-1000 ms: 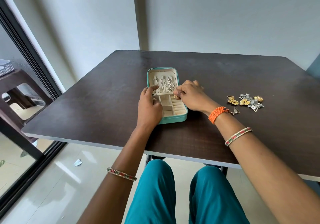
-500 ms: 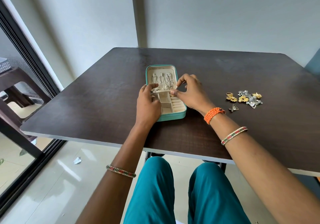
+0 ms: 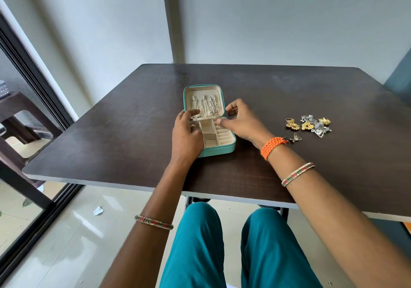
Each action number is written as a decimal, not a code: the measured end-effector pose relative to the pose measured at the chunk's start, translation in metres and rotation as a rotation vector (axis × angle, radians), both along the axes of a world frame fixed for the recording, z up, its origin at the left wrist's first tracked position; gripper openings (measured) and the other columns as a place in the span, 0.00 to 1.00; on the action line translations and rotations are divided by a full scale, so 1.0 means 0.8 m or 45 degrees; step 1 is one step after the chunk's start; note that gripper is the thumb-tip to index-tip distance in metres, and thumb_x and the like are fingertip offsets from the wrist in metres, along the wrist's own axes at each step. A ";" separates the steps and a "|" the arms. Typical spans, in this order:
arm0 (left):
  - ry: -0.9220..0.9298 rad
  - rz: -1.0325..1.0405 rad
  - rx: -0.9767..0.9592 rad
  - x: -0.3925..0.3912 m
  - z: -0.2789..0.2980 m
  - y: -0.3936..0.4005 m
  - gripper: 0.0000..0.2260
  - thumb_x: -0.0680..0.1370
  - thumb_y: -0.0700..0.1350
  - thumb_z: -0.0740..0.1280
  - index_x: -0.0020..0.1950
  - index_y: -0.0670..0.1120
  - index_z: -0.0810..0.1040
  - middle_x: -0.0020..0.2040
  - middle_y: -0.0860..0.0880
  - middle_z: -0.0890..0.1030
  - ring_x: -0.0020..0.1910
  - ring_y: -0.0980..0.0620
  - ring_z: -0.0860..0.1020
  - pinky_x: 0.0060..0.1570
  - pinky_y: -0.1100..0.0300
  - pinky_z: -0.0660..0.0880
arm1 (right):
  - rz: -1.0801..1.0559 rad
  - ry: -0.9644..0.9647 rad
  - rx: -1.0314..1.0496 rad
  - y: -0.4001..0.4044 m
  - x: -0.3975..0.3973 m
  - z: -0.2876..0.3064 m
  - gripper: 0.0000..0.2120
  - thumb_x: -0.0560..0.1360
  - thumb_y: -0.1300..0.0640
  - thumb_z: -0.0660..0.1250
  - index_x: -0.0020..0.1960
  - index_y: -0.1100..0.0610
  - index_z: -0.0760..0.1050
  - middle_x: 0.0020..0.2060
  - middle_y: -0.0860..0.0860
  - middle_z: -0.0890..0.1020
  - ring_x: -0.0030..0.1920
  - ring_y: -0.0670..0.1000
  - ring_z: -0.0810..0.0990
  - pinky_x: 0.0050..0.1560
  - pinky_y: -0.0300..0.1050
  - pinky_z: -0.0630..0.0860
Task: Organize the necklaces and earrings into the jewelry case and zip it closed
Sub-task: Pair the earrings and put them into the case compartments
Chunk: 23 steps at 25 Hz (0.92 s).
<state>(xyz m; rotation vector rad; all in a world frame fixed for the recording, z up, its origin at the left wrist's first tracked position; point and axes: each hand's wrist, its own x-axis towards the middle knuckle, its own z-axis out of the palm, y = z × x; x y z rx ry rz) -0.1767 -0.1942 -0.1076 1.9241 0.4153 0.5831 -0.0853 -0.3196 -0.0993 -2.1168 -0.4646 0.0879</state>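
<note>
A teal jewelry case lies open on the dark table, its lid flat behind the base. Several silver necklaces hang in the cream lid. The base has small cream compartments and ring rolls. My left hand rests on the case's left side and holds it, thumb at the lid's lower edge. My right hand is at the case's right side, fingers spread, thumb tip touching the hinge line. A pile of gold and silver earrings lies on the table to the right, apart from both hands.
A single triangular earring lies near my right wrist. A glass door frame runs along the left, with a dark stool behind it. The grey wall stands beyond the table's far edge. My knees are under the near edge.
My right hand's fingers have lifted and spread apart from a tight pinch at the case's hinge. The left hand has stayed on the case.
</note>
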 end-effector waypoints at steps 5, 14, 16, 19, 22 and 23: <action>-0.044 -0.054 0.004 0.004 -0.004 0.001 0.22 0.75 0.32 0.55 0.65 0.49 0.71 0.64 0.53 0.72 0.59 0.52 0.74 0.55 0.54 0.78 | -0.017 0.000 -0.001 -0.016 -0.003 0.010 0.18 0.72 0.51 0.71 0.57 0.56 0.71 0.52 0.50 0.75 0.51 0.49 0.75 0.55 0.45 0.74; -0.033 -0.050 -0.054 0.012 0.002 -0.018 0.27 0.74 0.29 0.53 0.70 0.47 0.67 0.66 0.47 0.74 0.56 0.56 0.72 0.35 0.78 0.69 | -0.286 -0.279 -0.340 -0.179 0.036 0.038 0.11 0.76 0.65 0.62 0.48 0.52 0.80 0.42 0.51 0.81 0.45 0.51 0.79 0.44 0.39 0.71; -0.042 -0.034 -0.052 0.013 0.001 -0.019 0.27 0.73 0.29 0.53 0.70 0.47 0.67 0.66 0.46 0.74 0.56 0.55 0.73 0.40 0.73 0.70 | -0.181 -0.223 -0.479 -0.185 0.039 0.032 0.13 0.75 0.66 0.62 0.46 0.51 0.80 0.41 0.51 0.80 0.45 0.53 0.80 0.46 0.42 0.74; -0.038 -0.014 -0.056 0.013 0.002 -0.018 0.28 0.72 0.29 0.53 0.69 0.47 0.68 0.66 0.47 0.74 0.56 0.56 0.73 0.49 0.65 0.73 | -0.176 -0.305 -0.601 -0.179 0.037 0.025 0.14 0.74 0.65 0.63 0.40 0.47 0.79 0.39 0.47 0.81 0.45 0.52 0.80 0.48 0.48 0.78; -0.028 -0.013 -0.068 0.012 0.003 -0.019 0.27 0.73 0.29 0.53 0.69 0.47 0.69 0.66 0.48 0.74 0.55 0.57 0.72 0.43 0.69 0.72 | -0.225 -0.364 -0.626 -0.171 0.036 0.025 0.13 0.74 0.66 0.63 0.41 0.50 0.80 0.41 0.48 0.82 0.46 0.52 0.79 0.48 0.48 0.78; -0.030 -0.014 -0.067 0.012 0.003 -0.020 0.27 0.73 0.29 0.54 0.69 0.47 0.69 0.66 0.48 0.74 0.55 0.57 0.73 0.44 0.68 0.72 | -0.246 -0.383 -0.638 -0.168 0.035 0.025 0.12 0.74 0.66 0.63 0.42 0.51 0.81 0.42 0.50 0.82 0.46 0.53 0.80 0.49 0.48 0.78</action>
